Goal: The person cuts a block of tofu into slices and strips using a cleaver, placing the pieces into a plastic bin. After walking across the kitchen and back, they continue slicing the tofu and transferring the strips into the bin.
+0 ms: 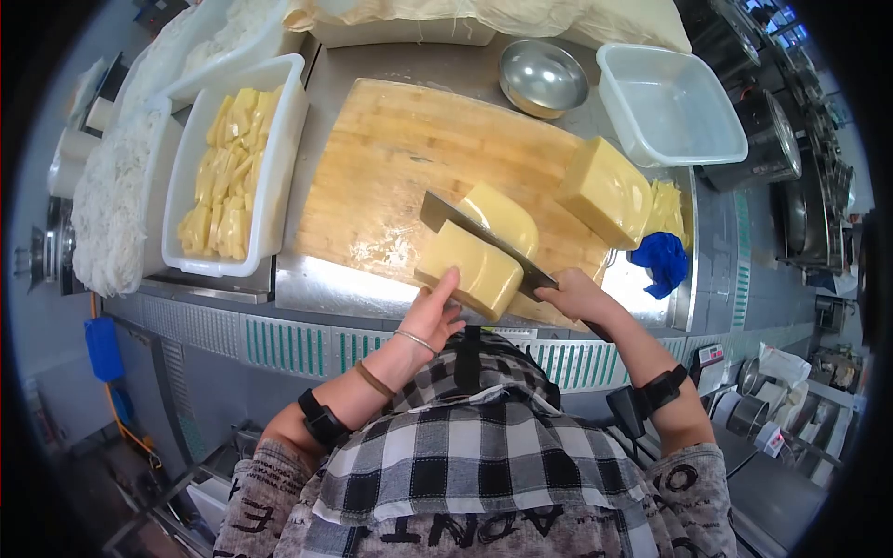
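Observation:
My right hand (574,299) is wrapped round the handle of a broad-bladed kitchen knife (484,242). The blade stands between two smooth, glossy yellow blocks, a nearer one (472,270) and a farther one (502,219), on the wooden cutting board (372,167). At the nearer block's front left corner is my left hand (431,319), fingers apart, with a fingertip against the block's side. A larger yellow block (605,191) sits at the board's right end. Beside it lie thin yellow pieces (665,209) and a crumpled blue cloth or bag (660,263).
Left of the board stands a white tub (290,139) of yellow strips, with bins of white shreds (126,205) beyond. Behind the board are a steel bowl (543,79) and a clear plastic tub (670,102). A pale cloth (595,20) covers something at the back. A slotted metal grate (288,344) runs along the front.

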A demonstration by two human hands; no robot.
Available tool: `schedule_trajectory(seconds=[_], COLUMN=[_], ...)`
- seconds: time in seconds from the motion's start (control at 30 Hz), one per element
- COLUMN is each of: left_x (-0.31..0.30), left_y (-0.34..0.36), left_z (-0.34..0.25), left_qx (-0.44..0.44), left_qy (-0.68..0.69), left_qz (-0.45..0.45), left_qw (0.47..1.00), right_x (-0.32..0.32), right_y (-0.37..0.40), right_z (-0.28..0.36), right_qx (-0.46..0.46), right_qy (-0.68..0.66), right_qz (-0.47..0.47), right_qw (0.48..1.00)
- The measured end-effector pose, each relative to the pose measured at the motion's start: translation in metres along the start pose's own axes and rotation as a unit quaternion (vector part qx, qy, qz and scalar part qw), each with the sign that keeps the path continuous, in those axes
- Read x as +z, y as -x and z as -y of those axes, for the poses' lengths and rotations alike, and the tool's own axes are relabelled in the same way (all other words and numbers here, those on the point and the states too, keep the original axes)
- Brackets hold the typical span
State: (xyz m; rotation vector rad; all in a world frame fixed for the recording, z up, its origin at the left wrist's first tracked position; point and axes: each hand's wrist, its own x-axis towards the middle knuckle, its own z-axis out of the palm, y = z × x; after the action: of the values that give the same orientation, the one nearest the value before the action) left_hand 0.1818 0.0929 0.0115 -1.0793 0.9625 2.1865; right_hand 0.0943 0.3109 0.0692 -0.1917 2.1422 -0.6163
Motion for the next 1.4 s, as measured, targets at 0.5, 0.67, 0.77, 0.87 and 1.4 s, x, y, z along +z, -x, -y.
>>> schedule_trajectory(seconds=[0.5, 0.67, 0.77, 0.87, 1.4], left_x=[-0.014, -0.008, -0.012, -0.012, -0.022], left_y=[0.013, 0.007, 0.002, 0.002, 0.034], left_z=[0.011, 0.013, 0.013, 0.009, -0.023], left_qx=[0.032, 0.029, 0.017, 0.007, 0.193], left_qy=[0.075, 0.018, 0.008, 0.028, 0.203], left_qz=[0.103, 0.081, 0.089, 0.103, 0.236], left_qw=[0.991, 0.996, 0.996, 0.994, 0.931], right_x=[-0.05, -0.01, 0.021, 0.04, 0.056], right_y=[0.047, 0.051, 0.04, 0.027, 0.055], right_z=[0.031, 0.015, 0.006, 0.0, 0.071], right_qx=[-0.07, -0.099, -0.096, -0.118, -0.164], right_qy=[-0.045, 0.023, 0.078, 0.16, 0.19], right_qz=[-0.348, -0.287, -0.251, -0.229, -0.224], right_qw=[0.934, 0.953, 0.96, 0.953, 0.942])
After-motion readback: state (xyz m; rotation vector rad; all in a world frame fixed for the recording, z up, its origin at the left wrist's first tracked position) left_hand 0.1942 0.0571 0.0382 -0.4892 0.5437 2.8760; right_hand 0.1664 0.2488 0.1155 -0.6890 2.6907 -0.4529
